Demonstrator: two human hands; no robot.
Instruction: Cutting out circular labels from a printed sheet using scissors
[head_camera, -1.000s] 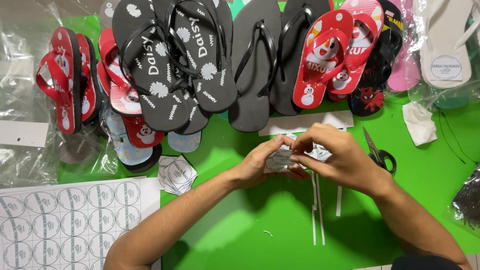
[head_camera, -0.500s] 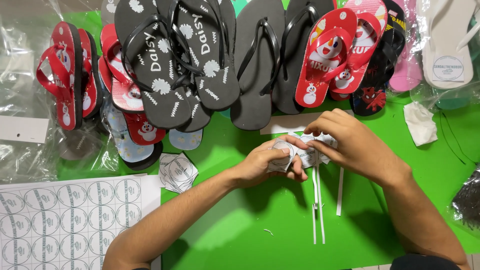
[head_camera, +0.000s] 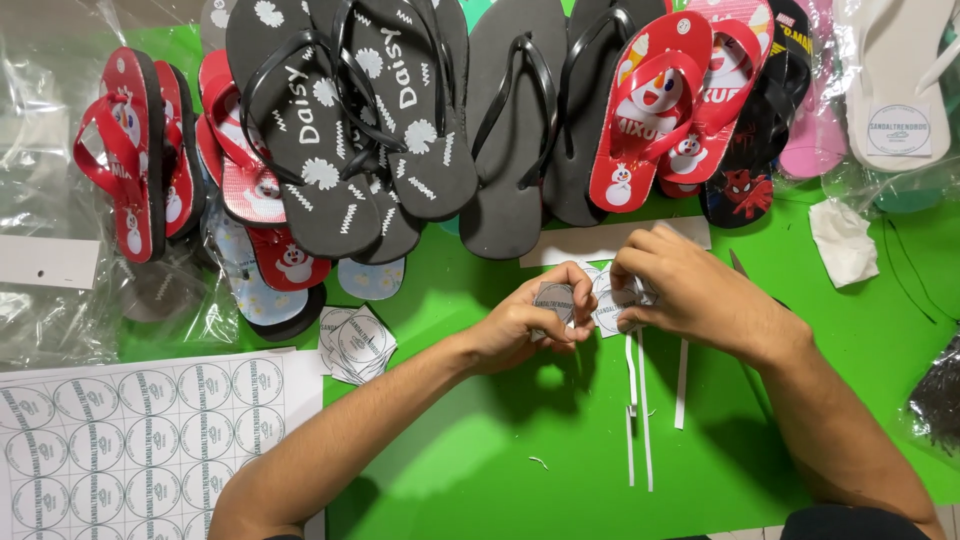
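My left hand (head_camera: 525, 322) pinches a small round grey sticker (head_camera: 553, 300) between thumb and fingers over the green table (head_camera: 480, 460). Close to its right, my right hand (head_camera: 685, 285) grips a small stack of white round-label cut-outs (head_camera: 612, 303). The two hands nearly touch at the fingertips. Thin white paper strips (head_camera: 638, 400) lie on the table just below the hands.
Rows of flip-flops lie along the far edge: black ones (head_camera: 330, 130), red ones (head_camera: 140, 150), snowman-printed ones (head_camera: 660, 110). A sheet of round labels (head_camera: 130, 430) sits at the near left, a pile of cut labels (head_camera: 358, 343) beside it. Crumpled paper (head_camera: 843, 240) lies right.
Both hands have shifted slightly right and up. The left hand has drawn one round sticker apart from the stack held in the right hand.
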